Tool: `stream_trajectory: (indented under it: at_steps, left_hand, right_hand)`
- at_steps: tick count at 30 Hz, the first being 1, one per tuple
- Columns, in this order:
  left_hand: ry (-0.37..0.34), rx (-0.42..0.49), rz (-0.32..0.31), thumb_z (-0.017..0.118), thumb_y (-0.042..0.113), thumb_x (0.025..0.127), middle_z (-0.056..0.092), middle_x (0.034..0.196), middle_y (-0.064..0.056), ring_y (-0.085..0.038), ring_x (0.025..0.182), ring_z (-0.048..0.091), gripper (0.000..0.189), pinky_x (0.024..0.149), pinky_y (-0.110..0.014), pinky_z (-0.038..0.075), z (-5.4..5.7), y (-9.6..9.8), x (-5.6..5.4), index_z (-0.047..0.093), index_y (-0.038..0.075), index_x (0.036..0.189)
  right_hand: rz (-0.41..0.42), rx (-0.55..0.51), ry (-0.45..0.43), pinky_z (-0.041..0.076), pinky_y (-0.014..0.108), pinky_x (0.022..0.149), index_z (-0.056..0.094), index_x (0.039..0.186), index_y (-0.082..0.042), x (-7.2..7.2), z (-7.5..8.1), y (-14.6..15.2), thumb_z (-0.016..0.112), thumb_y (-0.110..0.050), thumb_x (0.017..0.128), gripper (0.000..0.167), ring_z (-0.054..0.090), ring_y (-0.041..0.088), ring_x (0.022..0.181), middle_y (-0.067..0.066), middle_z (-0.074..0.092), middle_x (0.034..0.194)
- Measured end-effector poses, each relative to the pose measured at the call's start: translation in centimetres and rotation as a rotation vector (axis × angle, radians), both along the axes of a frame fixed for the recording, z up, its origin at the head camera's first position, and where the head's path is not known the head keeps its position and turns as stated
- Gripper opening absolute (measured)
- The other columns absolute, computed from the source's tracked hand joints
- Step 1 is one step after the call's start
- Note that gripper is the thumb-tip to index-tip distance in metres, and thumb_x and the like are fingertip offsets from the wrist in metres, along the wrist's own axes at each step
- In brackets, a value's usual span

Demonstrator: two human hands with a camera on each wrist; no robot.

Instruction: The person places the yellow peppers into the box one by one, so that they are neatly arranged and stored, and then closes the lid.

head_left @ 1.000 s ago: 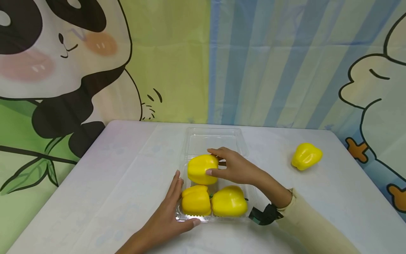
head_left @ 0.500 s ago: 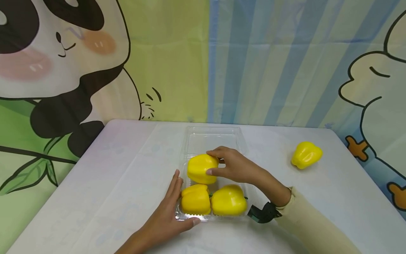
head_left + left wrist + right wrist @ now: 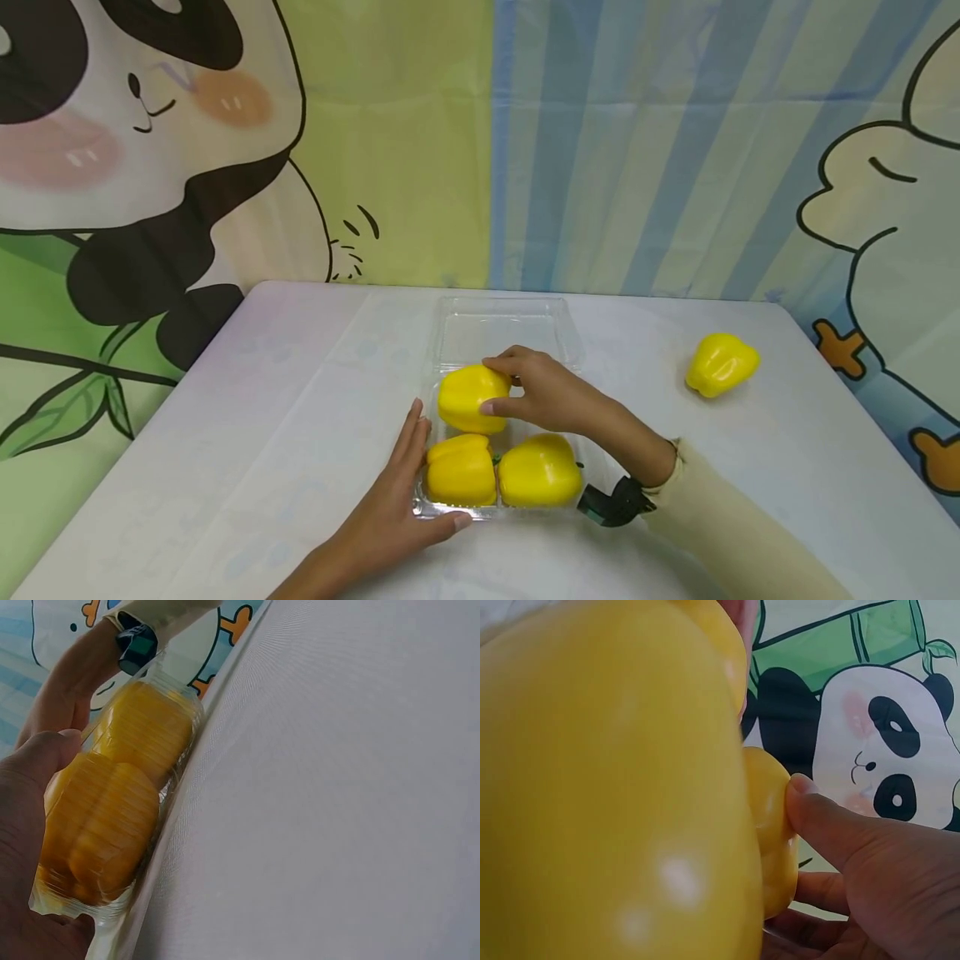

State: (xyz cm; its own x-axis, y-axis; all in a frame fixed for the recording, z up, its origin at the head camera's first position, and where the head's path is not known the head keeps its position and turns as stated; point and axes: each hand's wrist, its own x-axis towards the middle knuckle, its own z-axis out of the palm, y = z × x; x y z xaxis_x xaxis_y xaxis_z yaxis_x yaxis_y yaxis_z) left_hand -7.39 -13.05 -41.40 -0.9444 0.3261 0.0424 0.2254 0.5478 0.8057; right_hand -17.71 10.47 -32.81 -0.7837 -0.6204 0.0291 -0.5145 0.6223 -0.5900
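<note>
Biggest thing first: the cartoon backdrop (image 3: 622, 150), panda at about 10 o'clock, fills the far side. In front of it sits the white-covered counter (image 3: 247, 467). (Clock is read from the middle of the tray, 12 being away from the person.)

On the counter there's a clear plastic tray (image 3: 480, 514) with its lid (image 3: 502, 329) laid open at 12. Left hand (image 3: 390, 504) is spread around the tray's 8 o'clock corner, fingers pretty straight up the side and thumb along the near edge. No real grip that I can see, looks more like steadying. Right hand (image 3: 551, 396) comes in from 4 o'clock, partly closed, thumb and fingertips pinching a pepper.

Now the peppers, all yellow. The held pepper (image 3: 468, 400) is at 11 in the tray; can't tell if it's fully touching down. The near-left pepper (image 3: 461, 471) is at 7, the near-right pepper (image 3: 540, 471) at 5, and the loose pepper (image 3: 722, 365) is out on the counter between 2 and 3.

My read: this is the third pepper being seated. Next move probably wants a gentle release without rolling it, then a reach for the loose one to fill the 1 o'clock spot.
</note>
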Motion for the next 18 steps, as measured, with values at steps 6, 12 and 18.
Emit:
stream_trajectory:
  at_steps: [6,12,18]
  left_hand:
    - [0.004,0.0,0.001,0.079,0.055,0.074,-0.015,0.161,0.011,-0.018,0.145,0.01,0.119,0.11,-0.05,0.024,0.0,-0.2,0.0,0.005,0.01,0.157]
    - [-0.019,-0.003,0.011,0.08,0.056,0.073,-0.016,0.16,0.014,-0.017,0.144,0.01,0.121,0.111,-0.048,0.024,0.1,-0.3,-0.1,0.005,0.013,0.157]
    - [-0.043,0.009,0.004,0.079,0.058,0.072,-0.017,0.16,0.016,-0.013,0.144,0.01,0.122,0.112,-0.047,0.023,0.1,-0.2,-0.1,0.004,0.015,0.157]
  right_hand:
    - [0.006,0.059,0.018,0.053,0.037,0.089,0.051,0.139,0.001,-0.1,0.0,-0.4,0.069,-0.038,0.09,0.065,0.059,0.024,0.108,0.015,0.057,0.128]
    - [-0.017,0.113,-0.003,0.05,0.041,0.094,0.053,0.138,-0.002,-0.1,-0.3,-0.9,0.073,-0.035,0.088,0.064,0.057,0.024,0.111,0.013,0.057,0.129]
    - [-0.031,0.142,-0.021,0.048,0.042,0.097,0.055,0.138,-0.005,0.0,-0.7,-1.2,0.075,-0.036,0.086,0.064,0.057,0.024,0.11,0.012,0.055,0.128]
